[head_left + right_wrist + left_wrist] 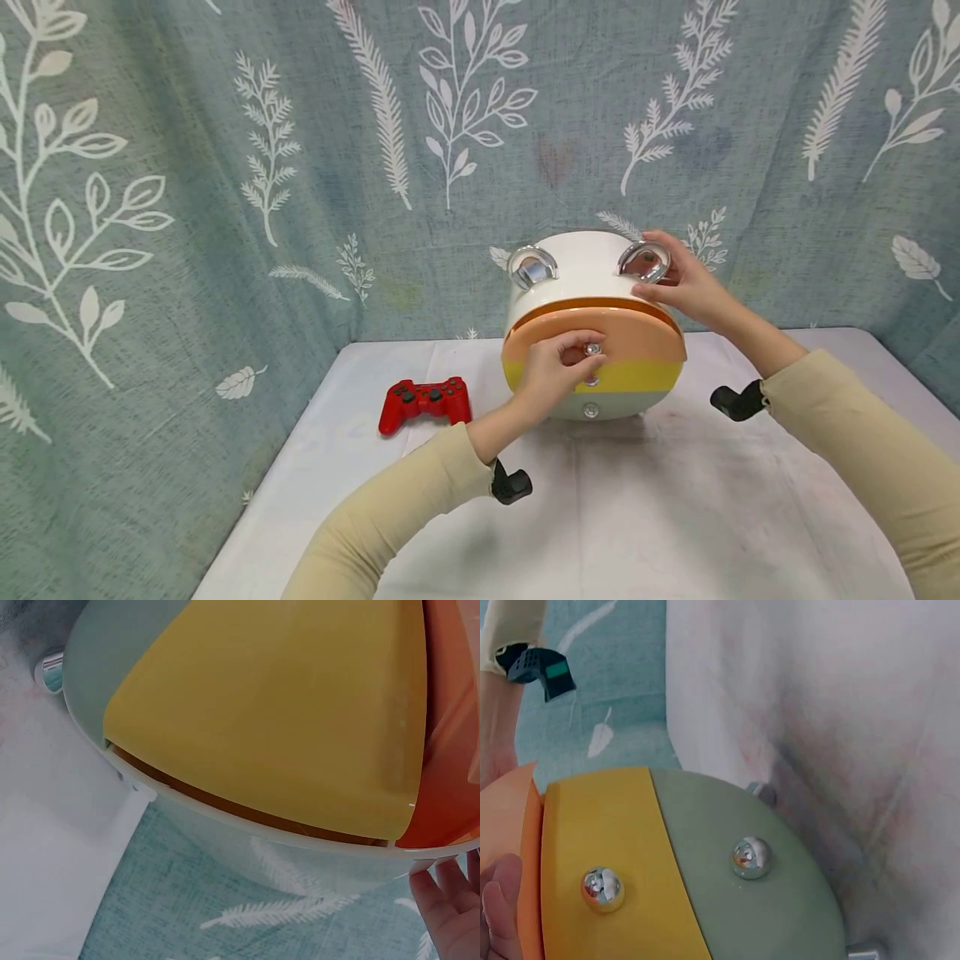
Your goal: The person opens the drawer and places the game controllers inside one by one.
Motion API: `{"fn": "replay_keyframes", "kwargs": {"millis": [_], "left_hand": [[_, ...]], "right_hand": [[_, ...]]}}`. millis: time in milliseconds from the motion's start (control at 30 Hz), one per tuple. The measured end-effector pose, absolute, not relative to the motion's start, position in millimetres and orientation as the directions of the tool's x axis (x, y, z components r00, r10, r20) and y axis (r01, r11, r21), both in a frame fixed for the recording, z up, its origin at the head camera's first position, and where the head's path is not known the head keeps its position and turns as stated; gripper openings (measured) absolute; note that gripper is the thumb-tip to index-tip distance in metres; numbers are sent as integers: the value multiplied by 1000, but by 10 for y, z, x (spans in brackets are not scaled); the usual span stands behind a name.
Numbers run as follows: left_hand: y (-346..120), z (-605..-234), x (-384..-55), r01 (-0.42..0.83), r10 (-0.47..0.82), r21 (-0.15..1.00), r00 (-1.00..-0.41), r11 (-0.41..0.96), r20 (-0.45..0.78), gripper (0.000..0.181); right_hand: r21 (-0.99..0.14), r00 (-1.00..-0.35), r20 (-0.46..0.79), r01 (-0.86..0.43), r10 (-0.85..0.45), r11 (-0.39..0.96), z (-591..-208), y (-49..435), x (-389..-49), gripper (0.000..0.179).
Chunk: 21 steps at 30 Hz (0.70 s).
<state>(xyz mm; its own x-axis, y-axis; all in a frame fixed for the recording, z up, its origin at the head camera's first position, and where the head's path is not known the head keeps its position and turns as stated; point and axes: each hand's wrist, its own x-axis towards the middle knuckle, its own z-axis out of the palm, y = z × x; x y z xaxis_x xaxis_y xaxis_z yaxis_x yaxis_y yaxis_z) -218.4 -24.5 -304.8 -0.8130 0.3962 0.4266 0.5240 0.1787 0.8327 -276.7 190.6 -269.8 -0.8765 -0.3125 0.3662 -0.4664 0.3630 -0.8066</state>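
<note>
A rounded white drawer cabinet (588,260) stands on the table, with two chrome rings on top like ears. Its front has an orange drawer (637,335), a yellow drawer (600,825) and a grey-green drawer (712,817). My left hand (547,371) pinches the round silver knob (592,349) of the orange drawer, which stands out a little from the cabinet. With thumb and fingers on either side, my right hand (693,287) grips the right chrome ring (647,262). Silver knobs on the lower two drawers show in the left wrist view.
To the left of the cabinet lies a red game controller (426,402) on the white tablecloth (600,517). A blue-green curtain with white leaf patterns (300,167) hangs behind and along the left side. Short silver feet (762,793) stick out under the cabinet.
</note>
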Motion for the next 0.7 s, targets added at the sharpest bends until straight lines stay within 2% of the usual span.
{"fn": "replay_keyframes", "kwargs": {"millis": [133, 400, 700], "left_hand": [[-266, -3023, -2086, 551, 402, 805, -803, 219, 440, 22], [-302, -3246, -2161, 586, 446, 785, -768, 200, 460, 23], [-343, -3238, -1964, 623, 454, 751, -746, 217, 488, 21]], "right_hand": [[-799, -879, 366, -465, -306, 381, -2677, 1885, -2734, 66], [-796, -878, 372, -469, -303, 382, -2636, 1854, -2671, 65], [-802, -878, 369, -467, -305, 372, -2666, 1883, -2725, 65]]}}
